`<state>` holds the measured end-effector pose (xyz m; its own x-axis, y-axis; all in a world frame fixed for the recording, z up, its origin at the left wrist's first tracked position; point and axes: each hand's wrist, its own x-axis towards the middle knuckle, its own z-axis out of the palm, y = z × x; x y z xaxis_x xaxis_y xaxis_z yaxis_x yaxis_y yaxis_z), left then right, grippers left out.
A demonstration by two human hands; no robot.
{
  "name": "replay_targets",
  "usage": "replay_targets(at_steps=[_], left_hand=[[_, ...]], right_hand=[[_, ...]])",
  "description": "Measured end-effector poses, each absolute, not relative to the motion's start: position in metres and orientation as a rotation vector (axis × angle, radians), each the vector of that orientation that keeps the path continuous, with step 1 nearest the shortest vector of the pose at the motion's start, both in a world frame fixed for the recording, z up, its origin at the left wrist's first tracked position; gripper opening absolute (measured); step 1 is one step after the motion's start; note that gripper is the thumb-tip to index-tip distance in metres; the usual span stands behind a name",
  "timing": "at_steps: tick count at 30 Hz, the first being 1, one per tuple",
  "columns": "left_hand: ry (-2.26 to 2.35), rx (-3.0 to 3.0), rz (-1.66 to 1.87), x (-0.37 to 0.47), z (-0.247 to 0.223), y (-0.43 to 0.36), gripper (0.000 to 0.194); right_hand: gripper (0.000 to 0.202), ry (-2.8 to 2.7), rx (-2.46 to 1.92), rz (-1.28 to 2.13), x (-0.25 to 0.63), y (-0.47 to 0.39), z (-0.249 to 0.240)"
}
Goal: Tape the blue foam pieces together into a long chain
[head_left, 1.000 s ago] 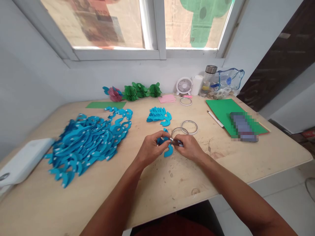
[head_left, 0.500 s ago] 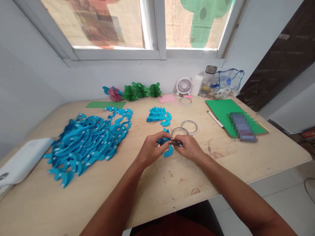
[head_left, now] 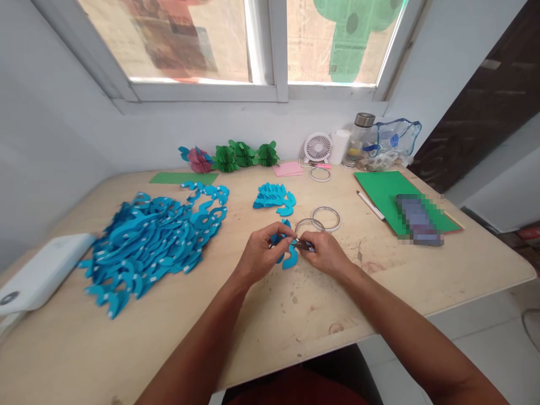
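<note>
Held a white bit (head_left: 297, 240) in the left hand (head_left: 264, 251), pinched at the tips of thumb and forefinger, with hardly any gap there. Gripped a dark tool (head_left: 302, 245) in the right hand (head_left: 323, 252), wrapped closely by the fingers and pointed left toward the other hand (too small to name for sure). Had tool and bit almost meeting; could not tell touch from a slight gap. Saw the blue piece (head_left: 290, 261) just under and beyond the left hand, partly hidden, over the near middle of the table (head_left: 261, 349); could not tell any hold on it. Found one ring (head_left: 310, 219) just behind the right hand, overlapping a second ring (head_left: 336, 226) in view, and a third ring (head_left: 320, 179) farther back by the fan (head_left: 318, 148). Had a small blue bunch (head_left: 272, 197) lying beyond the left hand, and a big blue heap (head_left: 156, 236), dotted with white, spread well off to the left. Noted a white box (head_left: 46, 270) at the left edge, a green strip (head_left: 183, 178) behind the heap, and paper flowers (head_left: 243, 154) along the wall (head_left: 236, 121). Had a pen (head_left: 370, 205), green sheets (head_left: 388, 194) and a phone (head_left: 419, 219) on the right, a bottle (head_left: 358, 142) and a bag (head_left: 396, 138) in the far corner.
</note>
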<state>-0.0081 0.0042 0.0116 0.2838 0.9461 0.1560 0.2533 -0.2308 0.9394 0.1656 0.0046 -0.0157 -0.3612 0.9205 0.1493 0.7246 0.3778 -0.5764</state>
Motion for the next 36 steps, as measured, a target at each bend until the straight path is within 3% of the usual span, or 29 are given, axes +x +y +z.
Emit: replay_targets(at_steps=[5,15,36], left_hand=[[1.074,1.457,1.098,-0.0090,0.0115,0.0067,0.018],[0.949,1.407,0.968,-0.0103,0.0075,0.0069,0.032],[0.964,1.387,1.012,-0.0039,0.0073,0.0026,0.032]], right_hand=[[0.005,-2.191,-1.406,0.616,0.1654,0.0048,-0.0163],[0.005,-2.200,-1.385,0.624,0.1654,0.0041,-0.0143],[0.005,-2.231,-1.386,0.558,0.1642,0.0036,-0.0161]])
